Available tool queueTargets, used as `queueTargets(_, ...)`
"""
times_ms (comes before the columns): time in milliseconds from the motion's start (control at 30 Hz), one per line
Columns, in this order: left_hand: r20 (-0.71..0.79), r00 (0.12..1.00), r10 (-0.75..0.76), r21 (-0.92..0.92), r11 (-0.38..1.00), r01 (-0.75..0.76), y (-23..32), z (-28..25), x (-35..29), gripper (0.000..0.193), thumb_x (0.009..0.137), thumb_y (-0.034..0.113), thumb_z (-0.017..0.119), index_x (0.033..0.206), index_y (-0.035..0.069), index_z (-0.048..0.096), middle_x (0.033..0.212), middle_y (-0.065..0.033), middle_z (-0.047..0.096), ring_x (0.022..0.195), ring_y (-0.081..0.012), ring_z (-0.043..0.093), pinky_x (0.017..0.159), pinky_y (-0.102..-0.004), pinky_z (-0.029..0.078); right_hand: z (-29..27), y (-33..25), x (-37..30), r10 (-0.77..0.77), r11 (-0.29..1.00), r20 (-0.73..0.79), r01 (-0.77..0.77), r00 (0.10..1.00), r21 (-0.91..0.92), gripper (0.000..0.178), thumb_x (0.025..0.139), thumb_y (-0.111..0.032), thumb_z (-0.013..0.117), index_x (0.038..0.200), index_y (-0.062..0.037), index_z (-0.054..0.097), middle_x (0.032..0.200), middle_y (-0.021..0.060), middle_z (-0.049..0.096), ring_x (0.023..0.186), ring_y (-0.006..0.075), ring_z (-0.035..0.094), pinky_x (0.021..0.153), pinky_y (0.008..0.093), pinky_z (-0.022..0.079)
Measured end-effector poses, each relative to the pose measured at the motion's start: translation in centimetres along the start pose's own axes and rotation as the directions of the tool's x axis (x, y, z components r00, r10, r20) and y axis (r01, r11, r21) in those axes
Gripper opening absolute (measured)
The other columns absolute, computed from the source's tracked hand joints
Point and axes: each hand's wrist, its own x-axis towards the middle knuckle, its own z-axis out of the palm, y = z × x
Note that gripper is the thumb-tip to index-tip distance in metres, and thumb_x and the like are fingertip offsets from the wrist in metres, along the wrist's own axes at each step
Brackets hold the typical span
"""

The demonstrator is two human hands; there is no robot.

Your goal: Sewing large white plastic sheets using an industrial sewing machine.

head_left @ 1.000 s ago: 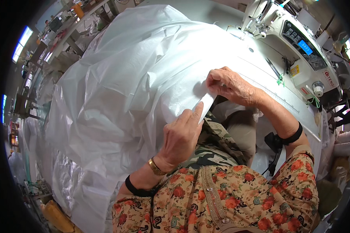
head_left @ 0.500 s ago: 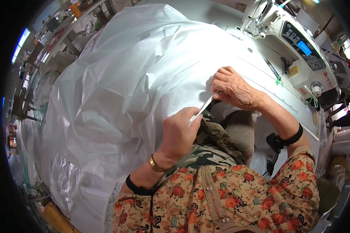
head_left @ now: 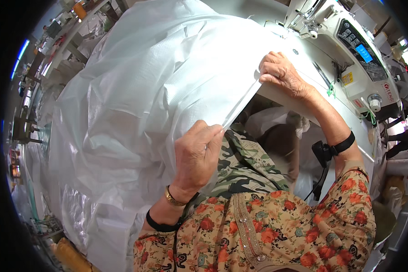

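A large sheet of thin white plastic-like fabric (head_left: 136, 90) spreads in folds over the table and down my left side. My left hand (head_left: 197, 154) pinches its near edge, close to my lap. Farther off and to the right, my right hand (head_left: 281, 75) grips the same edge, its fingers curled over it. Between the two hands the edge runs as a taut, narrow folded strip. Both thumbs press on the fabric. Beyond my right hand stands a white sewing machine (head_left: 367, 59), its needle area at the far side, apart from the fabric in my hands.
On the machine bed lie dark tweezers (head_left: 322, 75) and a bit of green thread (head_left: 331, 89). A white table edge (head_left: 285, 102) runs beside my right forearm. At the far left is a cluttered bench (head_left: 72, 38). Something yellow-brown (head_left: 70, 255) lies at the lower left.
My right hand has moved away and to the right, while my left has drawn slightly left. The stretch of fabric edge between them is longer now.
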Motion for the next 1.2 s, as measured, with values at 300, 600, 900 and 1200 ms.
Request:
queueTargets(300,0.09,0.967,0.24,0.322,0.911,-0.256,1.8,-1.1,0.7,0.018,0.077,-0.002,0.071,0.094,0.002,0.07,0.076,-0.0057,0.057,0.061,-0.0213,0.053,0.056,-0.0309,0.042,-0.2,-1.3,-0.6,-0.051,0.998,-0.084,0.048,0.995,-0.037,0.026,0.095,-0.037,0.058,0.101,-0.0162,0.071,0.098,0.0021,0.061,0.103,0.0188,0.055,0.106,0.0427,0.029)
queueTargets(600,0.231,0.933,0.278,0.357,0.868,-0.347,1.3,-2.3,-0.2,0.046,0.075,-0.003,0.058,0.122,-0.005,0.061,0.077,-0.0069,0.053,0.063,-0.0214,0.056,0.053,-0.0318,0.043,-0.5,0.2,-0.3,-0.001,1.0,-0.099,0.001,0.995,0.001,0.021,0.092,-0.032,0.062,0.09,-0.0111,0.063,0.091,0.0034,0.061,0.093,0.0209,0.056,0.09,0.0361,0.039)
queueTargets(900,0.372,0.917,0.144,0.176,0.959,-0.223,0.9,-2.6,0.8,0.039,0.087,-0.001,0.062,0.126,-0.005,0.057,0.084,-0.0165,0.057,0.065,-0.0299,0.057,0.059,-0.0373,0.046,-0.8,1.6,-0.7,-0.009,0.996,-0.123,-0.002,0.992,-0.091,0.027,0.089,-0.037,0.065,0.086,-0.0104,0.061,0.087,0.0057,0.059,0.088,0.0239,0.055,0.085,0.0363,0.041)
queueTargets(1200,0.544,0.835,-0.085,-0.359,0.875,0.324,-0.8,-3.7,4.5,0.027,0.086,0.003,0.063,0.111,-0.007,0.068,0.104,-0.0136,0.072,0.094,-0.0152,0.067,0.084,-0.027,0.053,-1.6,4.1,-0.7,-0.051,0.982,-0.109,0.03,0.993,-0.184,0.034,0.085,-0.042,0.067,0.081,-0.0102,0.058,0.084,0.0033,0.057,0.088,0.0219,0.054,0.092,0.0383,0.037)
